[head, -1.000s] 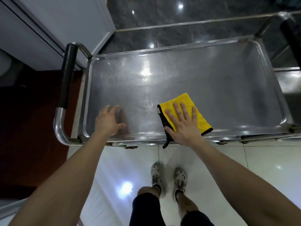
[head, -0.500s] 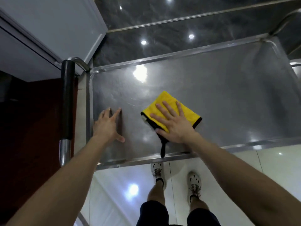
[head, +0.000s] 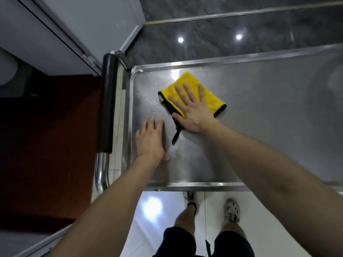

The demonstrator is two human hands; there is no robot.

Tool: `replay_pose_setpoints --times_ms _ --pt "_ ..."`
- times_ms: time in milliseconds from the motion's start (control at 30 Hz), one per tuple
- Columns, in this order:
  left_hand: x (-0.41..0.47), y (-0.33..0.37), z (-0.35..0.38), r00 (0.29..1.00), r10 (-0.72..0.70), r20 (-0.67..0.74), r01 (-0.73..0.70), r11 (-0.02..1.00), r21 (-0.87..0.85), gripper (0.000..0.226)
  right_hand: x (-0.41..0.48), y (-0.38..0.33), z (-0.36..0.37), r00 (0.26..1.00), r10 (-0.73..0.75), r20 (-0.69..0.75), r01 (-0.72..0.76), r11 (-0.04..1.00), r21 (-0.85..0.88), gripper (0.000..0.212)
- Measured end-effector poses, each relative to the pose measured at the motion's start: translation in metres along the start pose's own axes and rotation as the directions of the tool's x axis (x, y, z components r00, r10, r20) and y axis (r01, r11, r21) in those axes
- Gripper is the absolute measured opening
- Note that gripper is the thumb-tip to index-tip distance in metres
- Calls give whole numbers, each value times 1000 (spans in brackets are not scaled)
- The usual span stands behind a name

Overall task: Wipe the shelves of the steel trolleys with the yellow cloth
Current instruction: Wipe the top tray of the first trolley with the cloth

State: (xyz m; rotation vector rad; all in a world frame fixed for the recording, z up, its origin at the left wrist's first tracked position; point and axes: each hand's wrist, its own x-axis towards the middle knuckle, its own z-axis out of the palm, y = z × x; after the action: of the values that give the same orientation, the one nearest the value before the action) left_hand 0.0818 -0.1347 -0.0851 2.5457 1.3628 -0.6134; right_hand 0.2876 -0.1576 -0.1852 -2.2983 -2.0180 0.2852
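Observation:
The steel trolley's top shelf (head: 259, 127) fills the middle of the view, its raised rim running along the left and near sides. A folded yellow cloth (head: 191, 81) with black edging and a black loop lies near the shelf's far left corner. My right hand (head: 193, 108) presses flat on the cloth, fingers spread. My left hand (head: 150, 140) rests palm down on the bare steel just left of it, near the left rim, holding nothing.
The trolley's push handle with a black grip (head: 106, 108) stands at the left end. A white cabinet or door (head: 83, 25) rises behind it, above a dark red floor (head: 46, 145). Dark marble wall lies beyond the shelf. My feet stand on white tiles (head: 157, 219).
My right hand has slid the cloth away from the near rim toward the far left corner of the shelf. My left hand stayed flat near the left rim.

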Motion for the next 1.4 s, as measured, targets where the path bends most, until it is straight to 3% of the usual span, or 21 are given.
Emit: replay_pose_setpoints --times_ms 133,200,267,400,500,767,933,1067,1267,1400 --pt "-27 -12 -1 974 87 -207 -79 996 48 110 -81 -26 11 986 -166 -1 166 984 -58 70" --pt "-33 -33 -5 922 174 -345 -180 983 13 74 -103 -27 11 976 -217 13 217 972 -86 70" --pt "-32 -56 -15 848 211 -485 -224 974 32 52 -111 -28 7 973 -228 41 231 968 -98 70" --pt "-36 -75 -39 845 142 -515 -109 990 94 68 -104 -31 -1 981 -172 90 179 981 -76 70" --pt "-44 -87 -41 888 -10 -460 6 1000 -8 84 -88 -34 -5 989 -103 110 111 991 -70 71" --pt "-41 -101 -31 875 -21 -483 -58 987 -148 82 76 -42 -21 988 129 84 -129 992 4 74" --pt "-31 -111 -22 837 -36 -546 -103 969 -223 74 155 -70 -11 988 142 55 -143 990 6 78" --pt "-30 -114 -21 830 -29 -558 -124 964 -234 77 107 -113 7 996 68 57 -67 997 -24 78" --pt "-32 -115 -27 843 -24 -537 -154 947 -283 80 -75 -189 39 992 -128 10 127 990 69 70" --pt "-36 -118 -30 866 36 -498 -165 962 -216 78 -150 -184 40 995 -74 60 70 995 67 61"
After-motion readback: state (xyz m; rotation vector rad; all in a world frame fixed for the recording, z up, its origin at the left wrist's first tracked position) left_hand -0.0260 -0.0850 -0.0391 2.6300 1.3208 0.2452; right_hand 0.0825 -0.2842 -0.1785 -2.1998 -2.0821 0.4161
